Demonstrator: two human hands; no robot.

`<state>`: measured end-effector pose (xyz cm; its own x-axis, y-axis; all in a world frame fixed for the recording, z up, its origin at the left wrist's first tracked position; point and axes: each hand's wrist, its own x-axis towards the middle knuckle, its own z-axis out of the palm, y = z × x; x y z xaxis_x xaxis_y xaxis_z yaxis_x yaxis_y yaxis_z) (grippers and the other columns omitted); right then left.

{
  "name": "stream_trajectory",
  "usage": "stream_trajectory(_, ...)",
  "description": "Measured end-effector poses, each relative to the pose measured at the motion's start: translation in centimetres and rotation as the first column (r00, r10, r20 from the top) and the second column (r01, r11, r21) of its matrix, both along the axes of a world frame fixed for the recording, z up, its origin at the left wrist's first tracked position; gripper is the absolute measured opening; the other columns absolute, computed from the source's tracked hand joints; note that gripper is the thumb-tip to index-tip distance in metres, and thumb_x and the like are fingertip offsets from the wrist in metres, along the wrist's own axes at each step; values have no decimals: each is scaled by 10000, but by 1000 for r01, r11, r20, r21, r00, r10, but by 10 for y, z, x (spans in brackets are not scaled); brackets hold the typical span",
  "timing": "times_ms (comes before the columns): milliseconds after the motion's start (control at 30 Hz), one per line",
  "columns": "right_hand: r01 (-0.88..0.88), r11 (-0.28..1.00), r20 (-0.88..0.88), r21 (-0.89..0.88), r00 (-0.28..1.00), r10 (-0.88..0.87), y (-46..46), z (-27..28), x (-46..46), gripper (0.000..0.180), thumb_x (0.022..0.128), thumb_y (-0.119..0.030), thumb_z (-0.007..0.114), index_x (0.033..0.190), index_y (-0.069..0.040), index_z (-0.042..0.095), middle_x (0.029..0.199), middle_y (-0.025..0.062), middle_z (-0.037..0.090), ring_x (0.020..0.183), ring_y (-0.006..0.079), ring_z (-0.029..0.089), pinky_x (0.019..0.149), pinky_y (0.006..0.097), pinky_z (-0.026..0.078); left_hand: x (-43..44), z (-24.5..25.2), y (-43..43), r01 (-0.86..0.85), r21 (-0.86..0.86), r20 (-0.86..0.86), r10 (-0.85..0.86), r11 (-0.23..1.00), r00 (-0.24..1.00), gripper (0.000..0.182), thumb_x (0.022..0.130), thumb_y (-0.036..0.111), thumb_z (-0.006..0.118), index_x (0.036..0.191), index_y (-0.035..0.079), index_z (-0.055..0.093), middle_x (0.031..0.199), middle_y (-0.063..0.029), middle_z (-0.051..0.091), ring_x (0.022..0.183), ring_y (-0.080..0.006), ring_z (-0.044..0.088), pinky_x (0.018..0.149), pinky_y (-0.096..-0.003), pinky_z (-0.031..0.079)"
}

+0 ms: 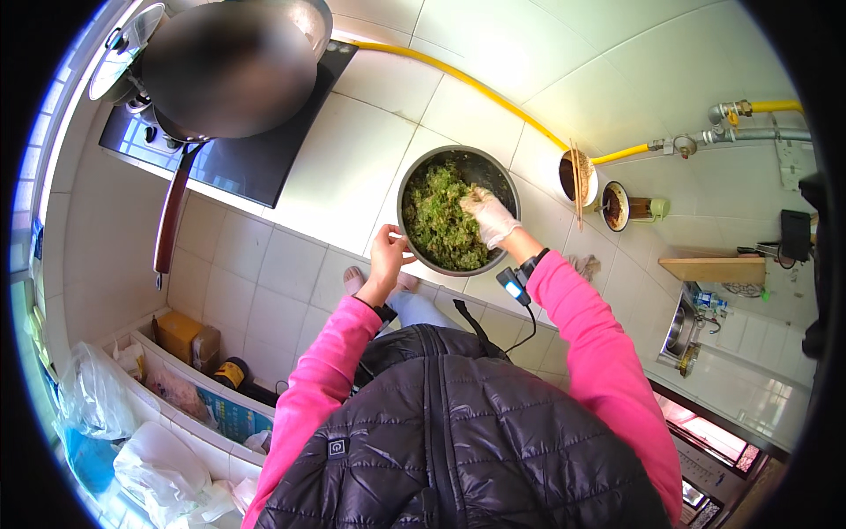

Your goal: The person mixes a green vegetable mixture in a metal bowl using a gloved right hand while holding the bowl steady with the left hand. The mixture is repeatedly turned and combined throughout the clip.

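Note:
A deep dark metal pot (518,198) stands on the white tiled counter (350,159), filled with a chopped green mixture (443,211). My right hand (488,213), in a clear disposable glove, reaches inside, its fingers in the right side of the mixture; how far they are closed is hidden. My bare left hand (390,250) is at the pot's lower left rim, fingers bent against the outer wall. To the right are a white bowl (590,173) with wooden chopsticks (579,185) across it and a smaller bowl (615,206) with dark red sauce and a spoon.
On the left, a black cooktop (264,159) carries a long-handled pan (175,218) and a glass lid (125,53). A yellow gas hose (476,82) runs along the wall. A cloth (585,266) and a green-lidded jar (644,208) lie right; a sink (679,327) is farther off.

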<state>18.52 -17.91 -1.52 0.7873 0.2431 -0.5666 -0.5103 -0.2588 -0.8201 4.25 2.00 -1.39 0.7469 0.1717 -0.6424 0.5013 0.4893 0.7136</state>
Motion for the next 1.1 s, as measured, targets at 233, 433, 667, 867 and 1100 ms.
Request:
stream_trajectory(233,-483,156,-130,-862,508,852,66,34,-45,925,852,-397,581,1500,-65,10,1483,370,3,1376,503,150,1144,452,182,-5,-4,-5,-28,-7,6,28,1000,1000,94,902,-1,504,991,8,477,816,-97,569,746,-199,645,593,-336,593)
stream_trajectory(433,-584,113,-248,-804,502,828,53,48,-8,824,798,-116,613,1495,-234,191,1464,314,218,1226,433,465,981,425,460,-7,-2,-9,-63,3,-1,63,998,998,86,910,2,508,989,9,477,816,-92,562,749,-200,645,591,-340,592)
stream_trajectory(667,-548,-9,-207,-837,301,931,7,84,6,697,769,-310,696,1394,-231,397,1359,195,439,1013,339,616,834,413,528,-11,1,-8,-7,40,-21,8,999,1000,91,926,20,500,1012,8,472,845,-99,560,797,-211,641,643,-351,594)
stream_trajectory(867,-514,-6,-150,-858,238,960,9,60,29,977,679,-504,758,1466,-225,250,1437,254,320,1183,420,484,976,429,446,-11,4,-7,17,37,-44,-15,999,999,105,932,33,498,1028,9,463,877,-105,552,816,-221,636,670,-369,601)
stream_trajectory(1100,-624,236,-189,-745,537,822,28,7,26,1064,595,-292,870,1428,0,276,1331,288,457,1213,367,480,1032,359,392,-10,8,-18,-77,50,-46,80,996,996,123,928,32,498,1041,1,459,877,-101,524,799,-223,639,636,-368,610)
